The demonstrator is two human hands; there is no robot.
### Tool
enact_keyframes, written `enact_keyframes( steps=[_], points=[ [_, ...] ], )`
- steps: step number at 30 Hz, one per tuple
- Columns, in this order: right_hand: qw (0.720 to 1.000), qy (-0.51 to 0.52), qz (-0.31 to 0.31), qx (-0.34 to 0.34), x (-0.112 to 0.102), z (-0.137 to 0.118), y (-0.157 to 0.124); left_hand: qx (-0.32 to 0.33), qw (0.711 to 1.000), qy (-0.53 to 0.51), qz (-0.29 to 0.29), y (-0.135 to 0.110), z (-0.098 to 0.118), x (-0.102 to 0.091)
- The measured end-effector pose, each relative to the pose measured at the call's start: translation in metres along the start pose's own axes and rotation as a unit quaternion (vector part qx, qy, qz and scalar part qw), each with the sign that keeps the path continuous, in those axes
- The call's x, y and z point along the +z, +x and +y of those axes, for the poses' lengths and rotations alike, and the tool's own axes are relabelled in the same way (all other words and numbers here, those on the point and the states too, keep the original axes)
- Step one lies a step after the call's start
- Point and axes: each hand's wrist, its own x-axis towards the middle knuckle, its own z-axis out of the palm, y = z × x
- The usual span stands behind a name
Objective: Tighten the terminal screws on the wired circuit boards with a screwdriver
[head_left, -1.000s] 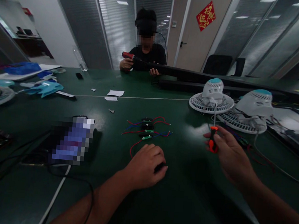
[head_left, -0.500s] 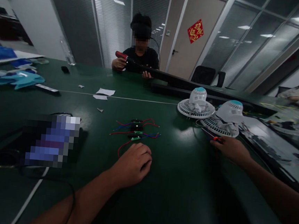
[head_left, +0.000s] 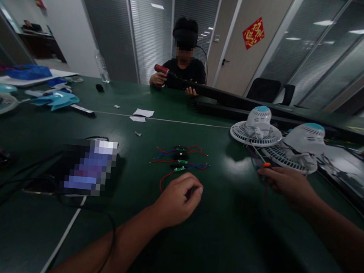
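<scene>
My right hand (head_left: 288, 184) is closed around a screwdriver (head_left: 266, 165), its orange-red handle showing at the fingers and its thin shaft pointing toward the white fan housings. Thin red and blue wires (head_left: 254, 154) run close by those fingers; whether they are held too I cannot tell. My left hand (head_left: 179, 200) rests on the table with fingers curled in and thumb near the forefinger; nothing shows between them. Just beyond it lie small green circuit boards (head_left: 182, 162) with red and blue leads, beside dark round parts. One red lead (head_left: 161, 181) bends down beside the left hand.
Two white fan housings (head_left: 257, 128) (head_left: 305, 141) stand at the right. A phone-like device (head_left: 86, 166) with cables lies left. Paper scraps (head_left: 143, 112), blue blades (head_left: 57, 99) and a bottle (head_left: 102, 66) sit farther back. Opposite, a person holds a red power tool (head_left: 161, 69) and a long black bar.
The view has swung left, so things appear farther right. My right hand's screwdriver has tilted up more steeply, and wires now show by it. My left hand's fingers have turned, bringing the thumb into view.
</scene>
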Motion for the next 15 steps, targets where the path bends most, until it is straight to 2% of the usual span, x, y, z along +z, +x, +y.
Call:
enact_keyframes(
  steps=[2,4,5,7,9,15],
  points=[
    [0.994,0.057,-0.085,0.03,0.029,-0.018,-0.027,-0.115,0.99,-0.079,-0.014,0.001,0.004,0.0],
    [0.981,0.114,-0.155,0.037,0.058,-0.035,-0.054,-0.222,0.956,-0.19,-0.038,0.002,0.007,0.001],
    [0.972,0.142,-0.184,0.038,0.071,-0.043,-0.065,-0.252,0.938,-0.232,-0.045,0.002,0.009,0.002],
    [0.954,0.194,-0.226,0.043,0.092,-0.056,-0.083,-0.271,0.919,-0.281,-0.054,0.002,0.01,0.004],
    [0.936,0.239,-0.253,0.049,0.105,-0.065,-0.091,-0.269,0.915,-0.298,-0.045,0.003,0.01,0.006],
    [0.902,0.333,-0.268,0.054,0.117,-0.06,-0.091,-0.276,0.912,-0.305,-0.011,0.004,0.008,0.007]
  ],
)
